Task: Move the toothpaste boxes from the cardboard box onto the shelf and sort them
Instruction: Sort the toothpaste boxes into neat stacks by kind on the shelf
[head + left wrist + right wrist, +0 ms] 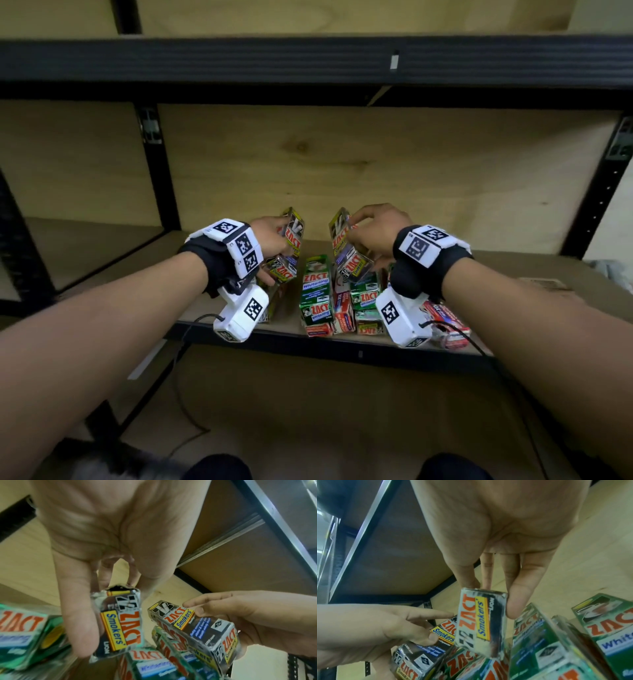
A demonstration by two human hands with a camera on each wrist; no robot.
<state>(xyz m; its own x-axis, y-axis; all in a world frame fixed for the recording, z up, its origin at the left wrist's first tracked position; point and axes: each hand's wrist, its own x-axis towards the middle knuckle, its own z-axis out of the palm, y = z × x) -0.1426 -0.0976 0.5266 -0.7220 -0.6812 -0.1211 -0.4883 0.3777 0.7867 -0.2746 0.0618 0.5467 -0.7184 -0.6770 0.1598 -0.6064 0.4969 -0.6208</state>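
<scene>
Each hand grips one black ZACT Smokers toothpaste box above the shelf board (219,308). My left hand (274,240) holds its box (293,240) tilted, thumb (80,615) along one long side and fingers behind the box (120,623). My right hand (371,233) pinches the other black box (346,250) by its end (481,622), held above the green boxes. The two boxes are a small gap apart. Green ZACT Whitening boxes (317,291) lie in rows on the shelf between my wrists, with red boxes (445,322) at the right. No cardboard box is clearly in view.
A black beam (308,61) of the upper shelf runs overhead. Black uprights stand at the left (157,171) and right (599,188). Plywood backs the bay. More boxes (274,305) lie partly hidden under my left wrist. A brown labelled surface (548,284) lies at the far right.
</scene>
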